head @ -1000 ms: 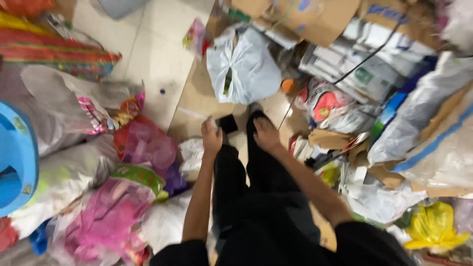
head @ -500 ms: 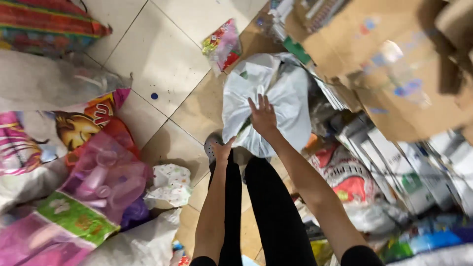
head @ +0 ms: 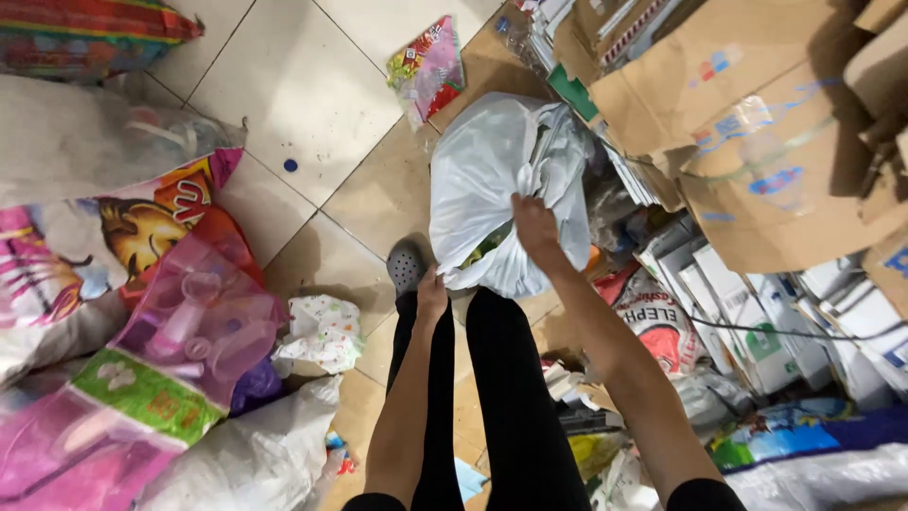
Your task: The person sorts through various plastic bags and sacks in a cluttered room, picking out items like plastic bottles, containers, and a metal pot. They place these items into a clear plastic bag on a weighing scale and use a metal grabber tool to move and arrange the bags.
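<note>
From the head camera, your right hand (head: 535, 225) has its fingers closed on the white plastic bag (head: 492, 180), which stands on the tiled floor (head: 284, 85) just ahead of your grey shoe (head: 407, 267), long axis running away from you. Your left hand (head: 431, 293) rests at your leg; its fingers' state cannot be told. Cardboard boxes (head: 757, 123) crowd the floor's right edge, and pink bags (head: 189, 331) its left.

Hands: two, a left hand (head: 432, 291) and a right hand (head: 535, 229). White plastic bag (head: 492, 180), tied at the top: one. Grey perforated clog (head: 407, 267): one visible. Pink translucent bag (head: 203, 326) of plastic items: one. Small colourful snack packet (head: 430, 68) on the tiles: one. Crumpled patterned white wrapper (head: 323, 331): one. Flattened brown cardboard boxes (head: 747, 142): several stacked, exact number unclear. Blue dot (head: 290, 165) on tile: one.
</note>
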